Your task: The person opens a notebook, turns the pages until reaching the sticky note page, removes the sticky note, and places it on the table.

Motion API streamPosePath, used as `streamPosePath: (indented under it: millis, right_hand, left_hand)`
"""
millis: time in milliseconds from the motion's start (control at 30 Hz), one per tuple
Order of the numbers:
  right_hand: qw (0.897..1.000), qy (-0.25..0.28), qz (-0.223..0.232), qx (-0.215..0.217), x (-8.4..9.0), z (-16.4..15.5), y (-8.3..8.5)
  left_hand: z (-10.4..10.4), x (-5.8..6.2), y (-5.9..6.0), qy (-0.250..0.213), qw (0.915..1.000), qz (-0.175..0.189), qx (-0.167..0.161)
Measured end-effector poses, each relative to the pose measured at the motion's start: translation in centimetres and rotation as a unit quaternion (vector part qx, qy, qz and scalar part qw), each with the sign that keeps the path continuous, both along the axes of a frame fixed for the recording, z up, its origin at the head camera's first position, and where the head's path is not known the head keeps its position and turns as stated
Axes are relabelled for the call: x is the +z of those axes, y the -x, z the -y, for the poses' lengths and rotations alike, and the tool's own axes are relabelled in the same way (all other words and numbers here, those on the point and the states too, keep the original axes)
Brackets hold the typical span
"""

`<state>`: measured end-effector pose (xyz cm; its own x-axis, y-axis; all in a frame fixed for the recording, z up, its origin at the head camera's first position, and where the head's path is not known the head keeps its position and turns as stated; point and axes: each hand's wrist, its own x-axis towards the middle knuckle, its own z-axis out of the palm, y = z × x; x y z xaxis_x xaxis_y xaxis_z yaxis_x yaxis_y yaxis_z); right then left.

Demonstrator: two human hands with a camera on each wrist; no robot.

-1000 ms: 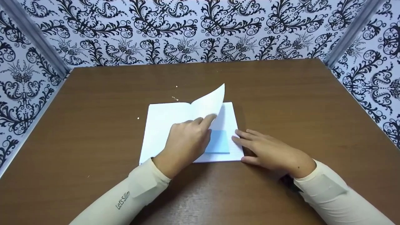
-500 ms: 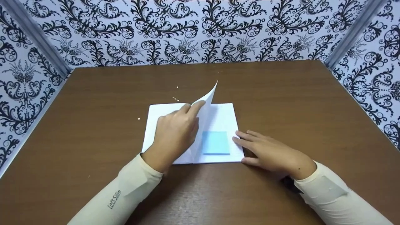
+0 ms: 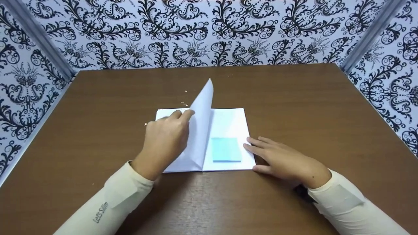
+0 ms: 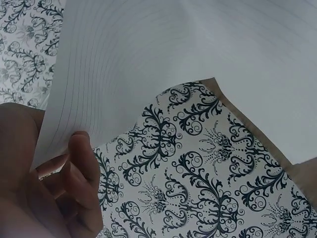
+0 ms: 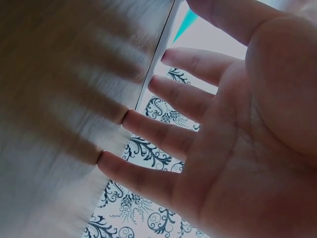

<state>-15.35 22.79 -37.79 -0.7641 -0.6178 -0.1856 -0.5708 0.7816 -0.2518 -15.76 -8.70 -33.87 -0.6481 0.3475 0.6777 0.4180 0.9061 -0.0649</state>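
White page (image 3: 202, 111) pinched by left hand (image 3: 165, 140), upright

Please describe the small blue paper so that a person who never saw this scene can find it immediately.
On the brown table lies an open white notebook. The blue sticky note sits on the lower part of its right-hand page, beside the right hand. It is the only coloured square on the white pages.

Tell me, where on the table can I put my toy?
The table is bare between the notebook and the back wall, and also left of the left hand. It is crowded in the middle, where both hands, the right hand included, touch the notebook with its blue sticky note.
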Motion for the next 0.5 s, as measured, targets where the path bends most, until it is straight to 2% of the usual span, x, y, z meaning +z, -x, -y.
streamPosePath:
  millis: [200, 500]
  right_hand:
    - [1.000, -0.007, 0.007, -0.009, -0.1, 0.1, 0.0]
    - [1.000, -0.007, 0.005, -0.006, 0.1, 0.2, 0.0]
  left_hand:
    - [1.3, -0.6, -0.2, 0.022, 0.9995, 0.021, 0.014]
    - [2.9, -1.6, -0.7, 0.082, 0.9929, 0.083, 0.026]
